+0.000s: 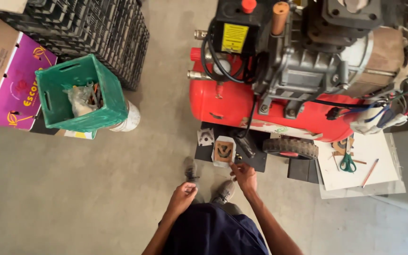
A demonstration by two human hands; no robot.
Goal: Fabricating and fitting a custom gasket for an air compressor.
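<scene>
The right hand (244, 175) pinches the near edge of a pale gasket piece (224, 152) between its fingertips, holding it just above the floor in front of the red air compressor (242, 101). The left hand (183, 196) is curled closed near the person's shoes; whether it holds anything cannot be told.

The gasket piece is a thin, flat sheet, roughly square with cut corners, off-white at the rim and brown in the middle, with dark curved openings cut through it. Just to its left a smaller grey gasket (206, 137) lies on a black mat (256, 160) under the compressor.

At far left, a green plastic crate (102, 106) with slotted walls sits on a white bucket (131, 119) and holds crumpled clear plastic and some rusty metal bits. Behind it stand black latticed crates (105, 28) and printed cardboard boxes (10, 80).

To the right, a white board (378, 165) on the concrete floor carries green-handled scissors (348, 163) and a pencil (370, 173). The compressor's tank is smooth and glossy, its motor grey cast metal, with a knobbly rubber wheel (290, 148).
</scene>
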